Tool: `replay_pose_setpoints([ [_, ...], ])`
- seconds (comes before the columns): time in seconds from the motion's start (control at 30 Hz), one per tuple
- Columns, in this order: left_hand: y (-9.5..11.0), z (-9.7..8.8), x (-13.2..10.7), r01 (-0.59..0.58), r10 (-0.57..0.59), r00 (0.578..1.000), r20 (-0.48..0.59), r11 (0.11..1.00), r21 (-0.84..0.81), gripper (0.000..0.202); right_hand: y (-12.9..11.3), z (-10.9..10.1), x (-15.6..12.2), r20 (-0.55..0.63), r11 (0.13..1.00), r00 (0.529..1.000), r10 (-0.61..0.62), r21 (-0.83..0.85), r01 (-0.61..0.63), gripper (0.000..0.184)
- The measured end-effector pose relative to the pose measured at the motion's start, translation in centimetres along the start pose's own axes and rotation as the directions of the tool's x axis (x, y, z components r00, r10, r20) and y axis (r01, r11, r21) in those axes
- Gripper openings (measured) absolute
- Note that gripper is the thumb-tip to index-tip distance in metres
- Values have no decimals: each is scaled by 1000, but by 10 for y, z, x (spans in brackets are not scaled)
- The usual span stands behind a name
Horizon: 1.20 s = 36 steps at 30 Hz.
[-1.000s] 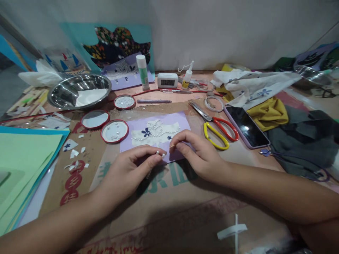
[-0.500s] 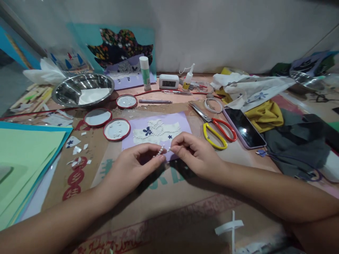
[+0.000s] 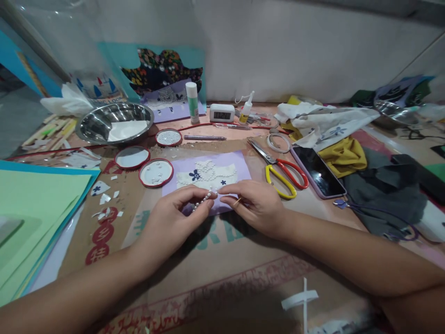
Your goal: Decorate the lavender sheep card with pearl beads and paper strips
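Note:
Between the thumb and index finger of my left hand (image 3: 182, 206) is a short string of pearl beads (image 3: 201, 202), closed in a pinch. My right hand (image 3: 260, 206) is close beside it, index fingertip at the beads' end and thumb slightly apart from that finger. A thin pale stick, like a toothpick (image 3: 237, 202), shows between the fingers of my right hand. Behind and beneath both hands lies a lilac card (image 3: 245, 169) bearing white fabric with dark blue flowers (image 3: 195, 175) and rows of pearl beads (image 3: 206, 171).
Left of the card are red-rimmed lids (image 3: 156, 173) with beads and a steel bowl (image 3: 114, 123). To the right lie scissors (image 3: 281, 174), a phone (image 3: 320, 171) and cloth (image 3: 344, 157). A glue stick (image 3: 192, 102), clock (image 3: 222, 112) and glue bottle (image 3: 246, 109) stand behind.
My right index finger has straightened toward the beads, and the thin stick now shows in that hand. More of the bead string is visible at my left hand. The view has shifted slightly.

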<state>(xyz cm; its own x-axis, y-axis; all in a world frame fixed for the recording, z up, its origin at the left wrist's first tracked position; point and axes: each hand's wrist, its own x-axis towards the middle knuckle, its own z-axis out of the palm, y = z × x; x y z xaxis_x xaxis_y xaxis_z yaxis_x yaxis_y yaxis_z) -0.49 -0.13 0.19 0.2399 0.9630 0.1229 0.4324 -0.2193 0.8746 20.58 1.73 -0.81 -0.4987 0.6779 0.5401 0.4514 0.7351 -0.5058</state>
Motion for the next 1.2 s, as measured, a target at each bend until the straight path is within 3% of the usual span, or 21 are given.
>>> replay_pose_setpoints([
  [0.17, 2, 0, -1, -134, 134, 991, 2, 989, 57, 12, -3, 1, 0, -4, 999, 999, -35, -29, 35, 21],
  [0.33, -1, -1, -3, -291, 289, 957, 36, 941, 170, 12, -5, 1, -2, 43, 990, 996, -83, -113, 88, 19],
  [0.47, -2, -2, -3, -348, 341, 937, 72, 901, 259, 12, -8, 2, -4, 71, 970, 991, -114, -209, 126, 21],
  [0.87, -4, 1, -2, -322, 311, 947, 83, 912, 254, 12, -8, 4, -6, 128, 960, 985, -115, -240, 143, 26],
  [1.2, -4, 0, -3, -288, 276, 957, 85, 933, 214, 11, -9, 0, -3, 107, 989, 990, -89, -105, 100, 21],
])
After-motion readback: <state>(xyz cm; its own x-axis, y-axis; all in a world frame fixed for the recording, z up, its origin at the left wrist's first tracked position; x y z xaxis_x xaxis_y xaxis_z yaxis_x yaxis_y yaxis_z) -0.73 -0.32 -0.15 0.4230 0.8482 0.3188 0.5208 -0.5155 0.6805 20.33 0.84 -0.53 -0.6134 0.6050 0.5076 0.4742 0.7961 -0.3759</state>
